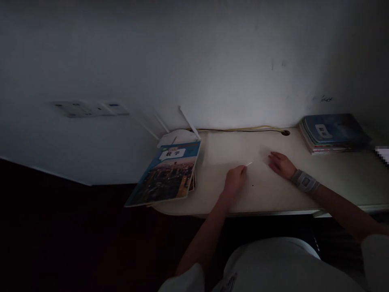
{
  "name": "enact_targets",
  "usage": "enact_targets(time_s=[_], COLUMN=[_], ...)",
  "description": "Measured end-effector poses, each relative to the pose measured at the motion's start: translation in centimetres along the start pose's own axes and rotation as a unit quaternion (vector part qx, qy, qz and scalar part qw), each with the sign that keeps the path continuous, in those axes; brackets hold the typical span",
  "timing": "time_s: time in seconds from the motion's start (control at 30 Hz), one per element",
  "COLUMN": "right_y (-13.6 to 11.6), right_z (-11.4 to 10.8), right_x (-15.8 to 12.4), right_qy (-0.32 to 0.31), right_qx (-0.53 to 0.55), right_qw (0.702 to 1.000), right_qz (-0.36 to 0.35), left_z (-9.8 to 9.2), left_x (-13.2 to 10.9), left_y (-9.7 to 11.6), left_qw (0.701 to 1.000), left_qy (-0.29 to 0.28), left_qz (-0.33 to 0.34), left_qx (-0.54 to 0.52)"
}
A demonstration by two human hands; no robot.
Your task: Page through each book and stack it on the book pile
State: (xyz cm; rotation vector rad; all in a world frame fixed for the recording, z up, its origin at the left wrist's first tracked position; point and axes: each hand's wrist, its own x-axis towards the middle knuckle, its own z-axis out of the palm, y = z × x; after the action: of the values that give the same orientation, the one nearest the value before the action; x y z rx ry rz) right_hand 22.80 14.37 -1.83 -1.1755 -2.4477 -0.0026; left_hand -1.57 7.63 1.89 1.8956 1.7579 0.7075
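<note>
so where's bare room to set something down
The off-white desk is bare between the dark-blue book stack and right forearm, and between that and left forearm, bar a dark speck. Crowded: the left end, with blue city-cover book and white antennaed router. Avoid the left hand's thin pale strip.

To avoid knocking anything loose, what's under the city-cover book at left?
Edges of another book show beneath the city-cover book; a white router pokes out at its far end. The rest underneath is covered.
</note>
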Motion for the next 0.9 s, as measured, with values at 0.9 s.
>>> enact_targets(time_s=[0.9], right_y=[-1.1], right_z=[-7.7], right_x=[-14.3], right_qy=[-0.052], right_qx=[-0.066], right_qw=[0.996], right_qz=[-0.019], left_z=[-1.7], left_x=[-7.9], left_y=[-2.5], left_qw=[0.955], left_qy=[0.181], left_qz=[0.019], left_qx=[0.233])
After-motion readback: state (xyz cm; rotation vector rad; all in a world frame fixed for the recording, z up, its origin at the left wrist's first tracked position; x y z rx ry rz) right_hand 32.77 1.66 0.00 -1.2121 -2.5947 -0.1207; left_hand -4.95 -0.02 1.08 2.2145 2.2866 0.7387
